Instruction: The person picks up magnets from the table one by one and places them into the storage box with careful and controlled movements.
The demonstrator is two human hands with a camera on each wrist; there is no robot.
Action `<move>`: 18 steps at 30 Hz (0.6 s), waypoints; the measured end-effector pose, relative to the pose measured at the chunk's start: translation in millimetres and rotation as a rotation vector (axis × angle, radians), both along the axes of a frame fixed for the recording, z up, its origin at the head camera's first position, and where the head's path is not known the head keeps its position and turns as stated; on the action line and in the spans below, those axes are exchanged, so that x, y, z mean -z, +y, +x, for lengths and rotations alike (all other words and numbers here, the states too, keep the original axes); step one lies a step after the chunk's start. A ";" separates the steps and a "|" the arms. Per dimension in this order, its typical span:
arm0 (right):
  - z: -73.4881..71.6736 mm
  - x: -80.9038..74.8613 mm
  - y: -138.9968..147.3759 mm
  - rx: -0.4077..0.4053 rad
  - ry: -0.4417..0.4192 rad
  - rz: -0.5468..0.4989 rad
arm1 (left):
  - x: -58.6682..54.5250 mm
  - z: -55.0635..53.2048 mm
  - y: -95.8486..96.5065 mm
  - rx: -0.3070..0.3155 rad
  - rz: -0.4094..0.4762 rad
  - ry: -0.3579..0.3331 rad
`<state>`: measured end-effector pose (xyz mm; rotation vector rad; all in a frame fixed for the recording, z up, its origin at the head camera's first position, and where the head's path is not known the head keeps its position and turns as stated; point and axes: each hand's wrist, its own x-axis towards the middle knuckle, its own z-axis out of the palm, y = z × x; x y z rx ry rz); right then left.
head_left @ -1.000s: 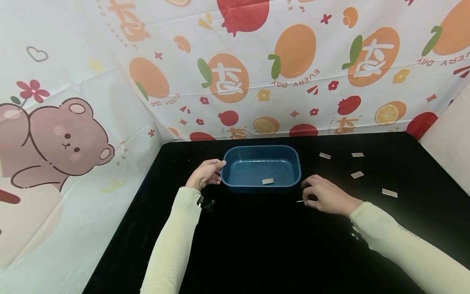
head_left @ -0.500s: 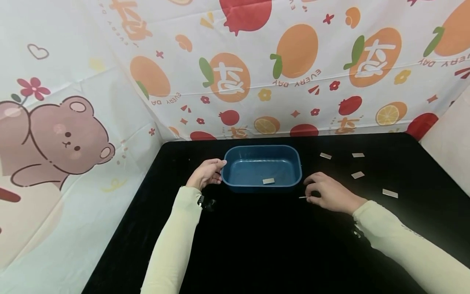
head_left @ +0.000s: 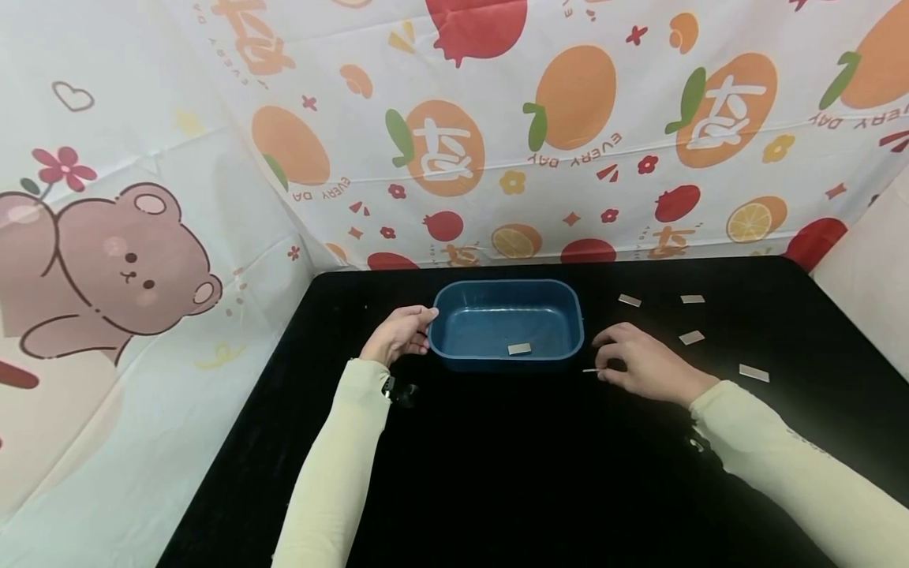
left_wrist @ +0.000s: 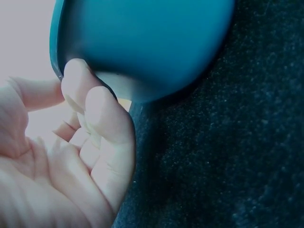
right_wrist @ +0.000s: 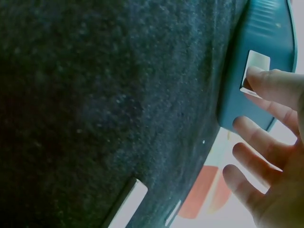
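A small metal plate (right_wrist: pixel 260 61) pinched in the right hand (head_left: pixel 646 368), just beside the blue basin (head_left: pixel 483 325).
Thumb and forefinger grip the plate above the table (head_left: pixel 483 465), the other fingers loosely spread; the left hand (head_left: pixel 399 334) holds the basin's left rim between curled fingers and thumb, while one similar plate (head_left: pixel 519 349) lies inside the basin and four loose plates (head_left: pixel 692 338) lie scattered to its right.

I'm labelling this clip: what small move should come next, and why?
Probably lift the silvery flat rectangular piece leftward over the blue rectangular plastic basin: the right hand pinches it just outside, a similar piece already lies inside, and the left hand holds the basin's left end.
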<state>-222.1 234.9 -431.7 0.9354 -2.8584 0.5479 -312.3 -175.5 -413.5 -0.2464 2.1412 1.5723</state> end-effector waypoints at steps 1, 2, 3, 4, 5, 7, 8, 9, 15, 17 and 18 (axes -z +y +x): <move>-0.5 -1.4 0.4 0.000 0.003 0.000 | 0.4 0.0 -0.4 -0.003 0.004 0.000; -0.9 -3.2 0.9 0.002 0.007 -0.001 | 0.8 0.0 -0.8 -0.005 0.006 -0.001; -1.4 -4.9 1.5 0.004 0.011 -0.002 | 1.3 0.1 -1.1 -0.004 0.008 -0.002; -1.9 -6.7 2.5 0.008 0.015 -0.005 | 1.2 0.1 -1.0 -0.003 0.009 -0.001; -2.4 -8.2 3.3 0.012 0.021 -0.006 | 1.3 -0.1 -1.0 -0.005 0.011 -0.002; -3.2 -11.1 4.8 0.018 0.029 -0.006 | 1.6 -0.4 -1.2 -0.009 0.016 -0.003; -3.4 -12.2 5.4 0.021 0.030 -0.005 | 1.9 -0.6 -1.3 -0.009 0.015 -0.003; -3.6 -12.8 6.1 0.022 0.030 -0.003 | 2.2 -0.8 -1.2 -0.010 0.017 -0.003; -3.2 -12.9 9.1 0.016 0.039 -0.010 | 3.7 -2.4 -0.7 -0.016 0.024 -0.005; -2.9 -12.5 9.9 0.012 0.048 -0.017 | 3.4 -2.3 -0.8 -0.014 0.023 -0.003; -2.8 -12.4 10.2 0.012 0.053 -0.019 | 3.1 -2.3 -0.8 -0.014 0.024 -0.003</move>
